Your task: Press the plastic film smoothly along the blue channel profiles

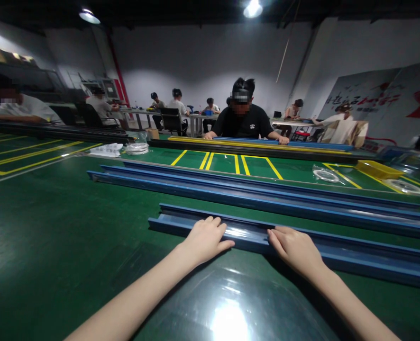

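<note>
At center right, the near blue rail (252,240) runs lengthwise from mid-frame down to the right edge, channel upward. The left hand (208,239) and right hand (295,246) grip it, fingers curled; farther blue rails (231,189) lie behind.

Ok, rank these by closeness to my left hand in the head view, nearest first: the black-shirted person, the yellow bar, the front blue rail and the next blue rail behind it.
From your left hand:
1. Front blue rail, under the hand.
2. Next blue rail, just beyond.
3. Yellow bar, across the table.
4. Black-shirted person, behind the bar.
</note>
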Tool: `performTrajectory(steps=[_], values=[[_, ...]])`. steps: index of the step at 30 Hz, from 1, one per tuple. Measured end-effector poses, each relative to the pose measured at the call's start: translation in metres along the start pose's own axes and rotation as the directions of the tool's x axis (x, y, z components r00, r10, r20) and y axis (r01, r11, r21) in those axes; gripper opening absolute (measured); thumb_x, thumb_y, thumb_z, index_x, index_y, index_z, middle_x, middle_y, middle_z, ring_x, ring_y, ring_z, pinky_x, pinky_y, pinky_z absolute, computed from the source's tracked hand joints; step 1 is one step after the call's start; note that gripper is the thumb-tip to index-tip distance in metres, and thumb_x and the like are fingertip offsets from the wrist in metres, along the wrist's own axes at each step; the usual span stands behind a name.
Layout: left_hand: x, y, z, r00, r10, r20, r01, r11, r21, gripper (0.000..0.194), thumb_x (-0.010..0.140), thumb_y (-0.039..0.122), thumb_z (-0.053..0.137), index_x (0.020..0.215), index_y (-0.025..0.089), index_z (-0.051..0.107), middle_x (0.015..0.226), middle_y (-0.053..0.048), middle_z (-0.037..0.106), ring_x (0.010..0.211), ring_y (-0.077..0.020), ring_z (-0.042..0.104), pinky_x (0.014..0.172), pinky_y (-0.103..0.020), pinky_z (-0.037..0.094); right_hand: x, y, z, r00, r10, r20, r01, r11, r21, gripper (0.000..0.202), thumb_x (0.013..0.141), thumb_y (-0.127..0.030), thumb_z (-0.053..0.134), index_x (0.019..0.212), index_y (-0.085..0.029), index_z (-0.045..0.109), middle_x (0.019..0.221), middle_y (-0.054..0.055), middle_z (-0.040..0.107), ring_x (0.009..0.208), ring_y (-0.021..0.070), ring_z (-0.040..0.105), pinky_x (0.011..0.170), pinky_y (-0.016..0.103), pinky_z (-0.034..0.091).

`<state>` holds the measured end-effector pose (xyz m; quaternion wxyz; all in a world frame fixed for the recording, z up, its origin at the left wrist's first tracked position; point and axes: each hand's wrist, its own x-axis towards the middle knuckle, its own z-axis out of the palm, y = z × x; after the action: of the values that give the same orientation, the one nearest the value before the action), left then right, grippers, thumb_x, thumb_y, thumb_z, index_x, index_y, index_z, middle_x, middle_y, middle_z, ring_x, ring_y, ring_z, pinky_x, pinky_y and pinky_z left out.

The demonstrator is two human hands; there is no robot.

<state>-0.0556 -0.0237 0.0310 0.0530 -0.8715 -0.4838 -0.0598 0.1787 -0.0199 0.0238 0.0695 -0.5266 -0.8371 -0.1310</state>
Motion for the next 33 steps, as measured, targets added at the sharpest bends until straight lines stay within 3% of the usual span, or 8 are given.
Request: performTrajectory(steps=[6,12,21,27,33], values=[[0.001,-0.005,0.003,0.999,0.036,-0.027,-0.036,0.999,0.0,0.04,0.079,0.053,0.035,0.087,0.018,0.053,0.087,-0.005,0.055,0.082,-0.019,0.05,0.067,-0.028,0.042,0.001,0.0,-0.006,0.99,-0.065,0.127,0.06,0.997,0.044,0.045,0.088,-0.035,0.019,0.069,-0.02,0.057,0.067,0.002,0.059,0.063,0.0131,0.054,0.054,0.023,0.027],[0.0,-0.005,0.005,0.999,0.027,-0.043,-0.027,1.0,0.001,0.041,0.079,0.054,0.034,0.089,0.019,0.053,0.087,-0.005,0.055,0.083,-0.0191,0.05,0.066,-0.028,0.041,0.002,0.0,-0.01,0.978,-0.118,0.169,0.1,0.989,0.11,0.044,0.087,-0.041,0.019,0.068,-0.019,0.053,0.067,0.002,0.057,0.062,0.0133,0.053,0.054,0.024,0.028],[-0.001,-0.011,-0.005,0.996,0.075,0.038,-0.075,0.997,-0.016,0.041,0.076,0.053,0.042,0.093,0.019,0.053,0.09,-0.005,0.056,0.085,-0.0199,0.052,0.069,-0.028,0.041,0.008,0.0,-0.018,0.957,-0.179,0.229,0.145,0.977,0.155,0.046,0.087,-0.045,0.019,0.074,-0.019,0.054,0.073,0.005,0.059,0.067,0.0142,0.055,0.058,0.023,0.033],[-0.001,-0.033,-0.026,0.978,-0.01,0.209,0.03,0.995,-0.093,0.047,0.075,0.058,0.037,0.089,0.02,0.059,0.088,-0.006,0.061,0.081,-0.0204,0.056,0.066,-0.027,0.04,0.024,-0.023,-0.025,0.931,-0.275,0.241,0.249,0.959,0.132,0.041,0.083,-0.046,0.029,0.08,-0.017,0.058,0.077,0.006,0.06,0.067,0.0149,0.056,0.058,0.024,0.034],[-0.005,-0.06,-0.044,0.907,-0.161,0.388,0.242,0.955,-0.17,0.043,0.077,0.054,0.035,0.087,0.021,0.061,0.082,-0.005,0.065,0.074,-0.0182,0.058,0.058,-0.023,0.038,0.043,-0.048,-0.028,0.923,-0.301,0.24,0.265,0.949,0.172,0.038,0.081,-0.045,0.034,0.081,-0.017,0.06,0.081,0.006,0.061,0.069,0.015,0.056,0.057,0.023,0.033]])
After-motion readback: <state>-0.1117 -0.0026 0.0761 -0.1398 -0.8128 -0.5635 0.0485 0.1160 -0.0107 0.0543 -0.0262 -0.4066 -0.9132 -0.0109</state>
